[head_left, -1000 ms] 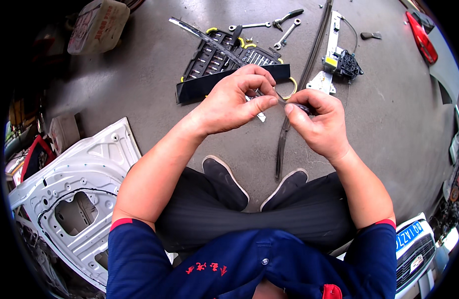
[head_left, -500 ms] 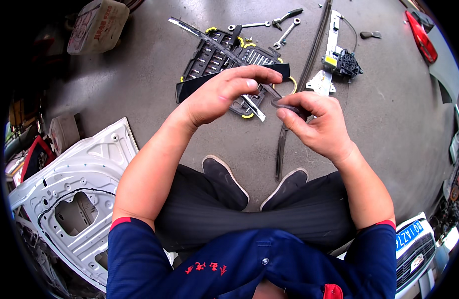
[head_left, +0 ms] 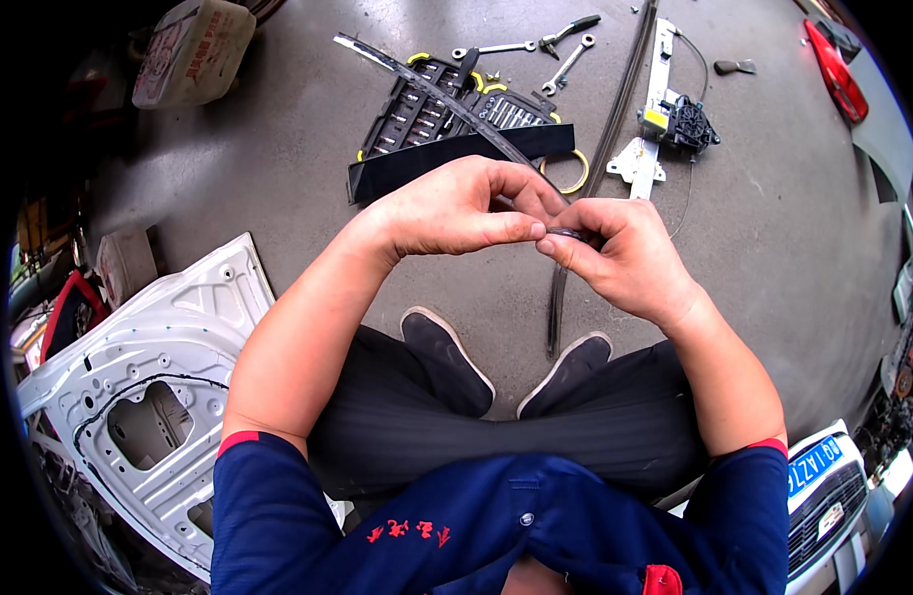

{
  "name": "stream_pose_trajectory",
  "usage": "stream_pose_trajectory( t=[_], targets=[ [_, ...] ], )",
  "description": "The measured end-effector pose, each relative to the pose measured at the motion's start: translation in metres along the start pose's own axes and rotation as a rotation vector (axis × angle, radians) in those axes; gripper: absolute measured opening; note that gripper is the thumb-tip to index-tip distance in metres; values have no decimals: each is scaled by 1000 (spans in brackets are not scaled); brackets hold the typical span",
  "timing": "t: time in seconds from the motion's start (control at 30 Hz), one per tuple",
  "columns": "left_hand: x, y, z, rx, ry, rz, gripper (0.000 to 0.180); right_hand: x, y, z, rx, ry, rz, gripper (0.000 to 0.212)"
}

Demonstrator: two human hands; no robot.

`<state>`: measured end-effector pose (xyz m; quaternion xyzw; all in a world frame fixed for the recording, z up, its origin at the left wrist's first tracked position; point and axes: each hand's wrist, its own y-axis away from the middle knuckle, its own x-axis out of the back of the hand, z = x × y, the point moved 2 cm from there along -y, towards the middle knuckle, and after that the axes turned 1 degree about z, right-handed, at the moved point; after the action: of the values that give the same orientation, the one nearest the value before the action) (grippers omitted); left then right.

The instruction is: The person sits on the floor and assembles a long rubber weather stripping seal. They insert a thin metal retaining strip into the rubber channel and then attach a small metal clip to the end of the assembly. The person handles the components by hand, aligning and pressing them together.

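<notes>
In front of my lap, both hands meet at the near end of a long black trim strip (head_left: 446, 97), which slants away to the far left over a tool case. My left hand (head_left: 476, 210) is closed, its curled fingers around the strip's end and its thumb tip beside the right thumb. Pinched in my right hand (head_left: 620, 243) is a small dark end piece of the strip, mostly hidden by the fingers. Beyond the left hand, a flat glossy black panel (head_left: 397, 174) lies against the open socket tool case (head_left: 417, 114).
Another long black strip (head_left: 615, 119) runs along the floor behind my right hand. Right of it lies a window regulator with motor (head_left: 689, 127). Wrenches (head_left: 570, 64), a tape roll (head_left: 580, 171) and a putty knife (head_left: 736, 67) lie around. A white door panel (head_left: 179, 347) stands left.
My left hand has come down and closed on the strip's end, its thumb meeting the right hand. The right hand has shifted slightly and still pinches the strip's end piece.
</notes>
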<state>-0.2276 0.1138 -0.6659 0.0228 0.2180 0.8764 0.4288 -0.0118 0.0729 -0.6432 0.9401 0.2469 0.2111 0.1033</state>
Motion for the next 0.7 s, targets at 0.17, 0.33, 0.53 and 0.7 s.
stream_pose_trajectory(
  t=[0.17, 0.33, 0.53, 0.7],
  targets=[
    [-2, -2, -2, -117, -124, 55, 13, 1, -1, -1, -19, 24, 0, 23],
    [-2, 1, -1, -297, -304, 119, 9, 2, 0, -5, -34, -80, -15, 23],
    [0, -1, -1, -420, -461, 218, 7, -1, 1, 0, 85, -69, 25, 20],
    [7, 6, 7, -153, -12, 132, 9, 2, 1, 2, 181, -175, 117, 19]
  ],
)
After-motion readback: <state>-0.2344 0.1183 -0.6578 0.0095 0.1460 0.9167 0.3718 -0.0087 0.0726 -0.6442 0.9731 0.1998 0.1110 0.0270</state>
